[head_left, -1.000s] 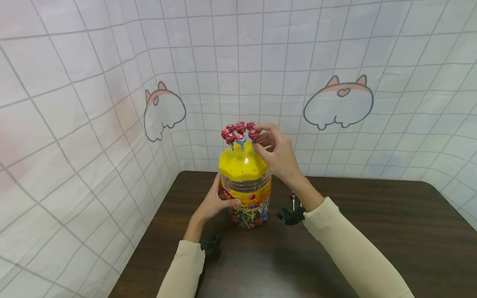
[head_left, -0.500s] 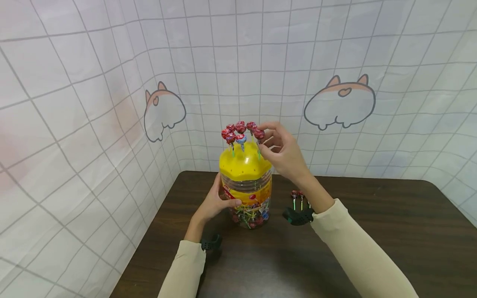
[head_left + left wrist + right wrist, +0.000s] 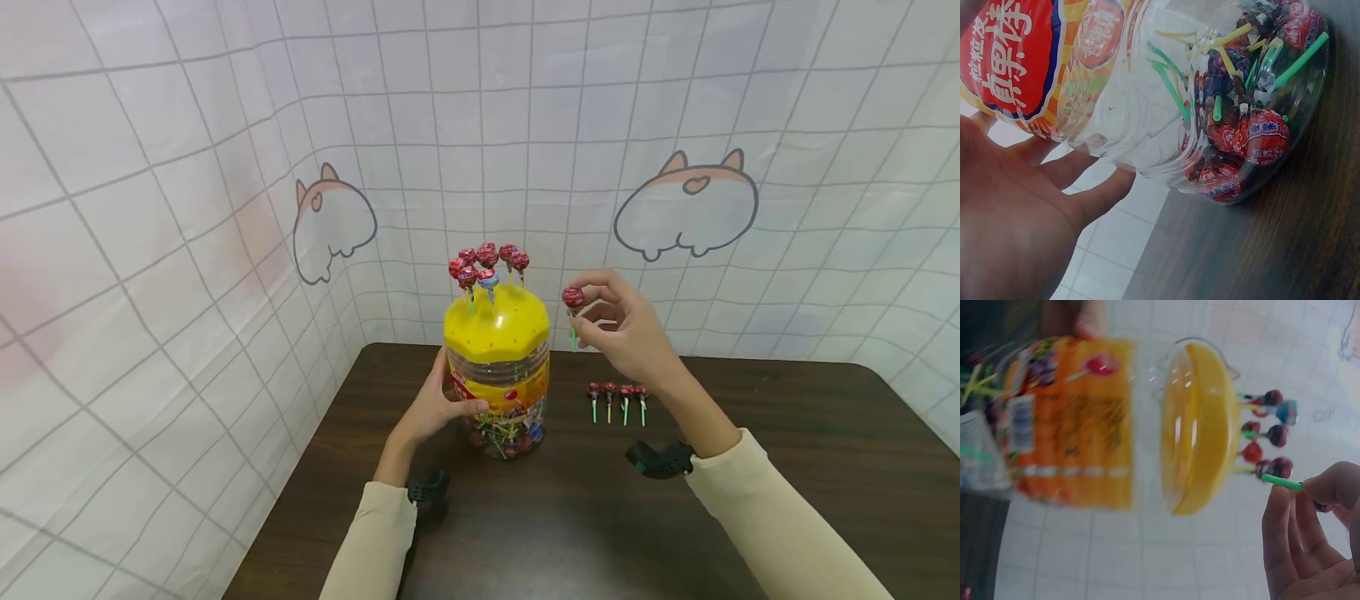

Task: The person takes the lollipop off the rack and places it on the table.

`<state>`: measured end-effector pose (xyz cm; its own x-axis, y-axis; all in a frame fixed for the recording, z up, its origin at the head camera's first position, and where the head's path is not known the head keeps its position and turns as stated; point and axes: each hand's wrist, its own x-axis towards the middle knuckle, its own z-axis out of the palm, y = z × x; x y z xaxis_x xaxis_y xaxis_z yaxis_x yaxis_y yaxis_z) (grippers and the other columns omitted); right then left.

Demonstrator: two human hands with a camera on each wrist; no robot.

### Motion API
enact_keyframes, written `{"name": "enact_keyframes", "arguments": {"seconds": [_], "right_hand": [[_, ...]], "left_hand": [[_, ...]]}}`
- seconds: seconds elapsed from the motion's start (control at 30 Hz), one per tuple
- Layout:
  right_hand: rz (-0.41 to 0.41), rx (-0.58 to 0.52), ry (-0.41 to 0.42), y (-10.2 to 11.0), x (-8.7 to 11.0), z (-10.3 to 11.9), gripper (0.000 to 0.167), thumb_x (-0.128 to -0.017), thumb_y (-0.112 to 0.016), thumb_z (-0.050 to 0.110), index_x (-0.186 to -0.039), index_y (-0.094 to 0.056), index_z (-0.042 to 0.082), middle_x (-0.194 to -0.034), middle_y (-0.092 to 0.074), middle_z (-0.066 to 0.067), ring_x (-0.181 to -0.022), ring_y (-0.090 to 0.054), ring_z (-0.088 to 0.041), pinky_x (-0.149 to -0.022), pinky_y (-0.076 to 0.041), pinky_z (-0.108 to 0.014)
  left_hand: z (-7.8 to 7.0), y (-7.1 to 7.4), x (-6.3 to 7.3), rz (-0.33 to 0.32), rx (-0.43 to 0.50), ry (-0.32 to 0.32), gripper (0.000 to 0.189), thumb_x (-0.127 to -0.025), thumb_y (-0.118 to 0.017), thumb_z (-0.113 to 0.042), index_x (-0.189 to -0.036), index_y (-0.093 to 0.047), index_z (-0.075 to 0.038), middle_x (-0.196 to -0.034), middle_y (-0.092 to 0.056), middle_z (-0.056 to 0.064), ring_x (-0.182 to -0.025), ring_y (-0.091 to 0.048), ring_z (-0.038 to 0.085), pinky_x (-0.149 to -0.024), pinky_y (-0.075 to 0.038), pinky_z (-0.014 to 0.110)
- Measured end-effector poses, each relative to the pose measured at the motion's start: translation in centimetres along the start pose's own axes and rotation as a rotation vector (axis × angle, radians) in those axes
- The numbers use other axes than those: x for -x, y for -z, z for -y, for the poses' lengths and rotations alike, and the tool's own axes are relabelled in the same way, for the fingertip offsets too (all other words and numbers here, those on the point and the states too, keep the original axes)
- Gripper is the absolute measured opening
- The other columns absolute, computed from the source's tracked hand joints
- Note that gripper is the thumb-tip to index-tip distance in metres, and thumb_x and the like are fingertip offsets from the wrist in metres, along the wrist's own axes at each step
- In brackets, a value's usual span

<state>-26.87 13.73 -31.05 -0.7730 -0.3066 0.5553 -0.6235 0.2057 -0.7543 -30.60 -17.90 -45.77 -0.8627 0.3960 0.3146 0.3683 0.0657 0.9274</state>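
A clear plastic jar (image 3: 517, 398) with an orange-yellow label and a yellow lid (image 3: 495, 332) stands upright on the dark table. My left hand (image 3: 433, 414) grips its left side, thumb across the label. Loose lollipops (image 3: 1266, 134) lie in the bottom of the jar. Several wrapped lollipops (image 3: 487, 255), mostly red and one light blue, stand stick-down in the lid. To the right of the lid, my right hand (image 3: 628, 332) pinches a red-wrapped lollipop (image 3: 573, 297) in the air between thumb and fingers. Its green stick (image 3: 1282, 482) points down, apart from the lid.
On the table (image 3: 525, 533), right of the jar and below my right forearm, several red lollipops (image 3: 626, 403) lie side by side in a row. A white grid-patterned cloth (image 3: 480, 92) hangs behind the table and along its left.
My right hand has drawn a lollipop out of the lid and carried it to the right, slightly downward. The row of lollipops on the table has come into full view. My left hand stays put.
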Motion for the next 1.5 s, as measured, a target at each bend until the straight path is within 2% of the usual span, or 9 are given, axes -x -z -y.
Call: {"name": "enact_keyframes", "arguments": {"seconds": [0.27, 0.4, 0.5, 0.77, 1.07, 1.3, 1.5], "right_hand": [[0.028, 0.033, -0.059, 2.2, 2.7, -1.5, 0.04, -0.098, -0.063, 0.0, -0.135, -0.053, 0.009, -0.114, -0.058, -0.017, -0.076, -0.069, -0.021, -0.062, -0.061, -0.031], [0.036, 0.026, -0.082, 2.9, 3.8, -2.2, 0.04, -0.097, -0.062, -0.002, -0.135, -0.051, 0.007, -0.114, -0.057, -0.018, -0.075, -0.07, -0.022, -0.064, -0.063, -0.033], [0.042, 0.006, -0.1, 3.3, 4.6, -2.8, 0.041, -0.097, -0.062, -0.004, -0.135, -0.05, 0.004, -0.114, -0.056, -0.019, -0.075, -0.07, -0.025, -0.067, -0.064, -0.034], [0.038, -0.006, -0.135, 3.5, 6.2, -5.2, 0.04, -0.095, -0.063, -0.006, -0.133, -0.051, 0.002, -0.111, -0.057, -0.022, -0.071, -0.07, -0.019, -0.062, -0.063, -0.035], [0.04, 0.017, -0.226, 3.4, 7.8, -8.7, 0.041, -0.096, -0.062, -0.004, -0.135, -0.051, 0.003, -0.107, -0.063, -0.008, -0.075, -0.071, -0.023, -0.062, -0.063, -0.039], [0.056, -0.026, -0.273, 3.3, 8.6, -11.1, 0.042, -0.095, -0.059, -0.007, -0.136, -0.049, 0.001, -0.11, -0.057, -0.029, -0.076, -0.071, -0.024, -0.063, -0.064, -0.041], [0.042, -0.045, -0.328, 3.8, 9.1, -13.3, 0.043, -0.097, -0.059, -0.004, -0.137, -0.048, 0.003, -0.112, -0.055, -0.027, -0.08, -0.069, -0.018, -0.068, -0.064, -0.047]], "left_hand": [[-0.3, 0.0, 0.1, 0.005, 0.015, 0.002, 0.104, -0.087, -0.083, -0.015, -0.16, -0.014, -0.042, -0.152, -0.043, 0.004, -0.136, -0.05, 0.03, -0.11, -0.048, 0.055], [-0.3, -0.1, 0.2, 0.003, 0.016, 0.01, 0.103, -0.087, -0.083, -0.016, -0.16, -0.014, -0.043, -0.153, -0.042, 0.003, -0.136, -0.05, 0.03, -0.111, -0.048, 0.055], [-0.4, -0.1, 0.2, 0.001, 0.013, 0.014, 0.104, -0.087, -0.083, -0.018, -0.159, -0.014, -0.044, -0.153, -0.042, 0.002, -0.137, -0.049, 0.029, -0.111, -0.048, 0.055], [-0.4, -0.1, 0.3, -0.004, 0.001, 0.019, 0.102, -0.086, -0.084, -0.022, -0.158, -0.016, -0.045, -0.152, -0.044, 0.001, -0.137, -0.049, 0.028, -0.113, -0.046, 0.056], [-0.3, 0.0, 0.2, -0.006, -0.012, 0.012, 0.101, -0.086, -0.084, -0.024, -0.158, -0.017, -0.043, -0.151, -0.045, 0.001, -0.137, -0.048, 0.028, -0.112, -0.046, 0.057], [-0.2, -0.1, 0.1, -0.008, -0.013, 0.018, 0.101, -0.086, -0.085, -0.025, -0.158, -0.017, -0.044, -0.152, -0.044, 0.001, -0.137, -0.048, 0.029, -0.112, -0.046, 0.057], [-0.1, -0.1, 0.1, -0.01, -0.013, 0.011, 0.101, -0.086, -0.085, -0.025, -0.158, -0.017, -0.043, -0.151, -0.044, 0.001, -0.137, -0.048, 0.028, -0.113, -0.046, 0.056]]}}
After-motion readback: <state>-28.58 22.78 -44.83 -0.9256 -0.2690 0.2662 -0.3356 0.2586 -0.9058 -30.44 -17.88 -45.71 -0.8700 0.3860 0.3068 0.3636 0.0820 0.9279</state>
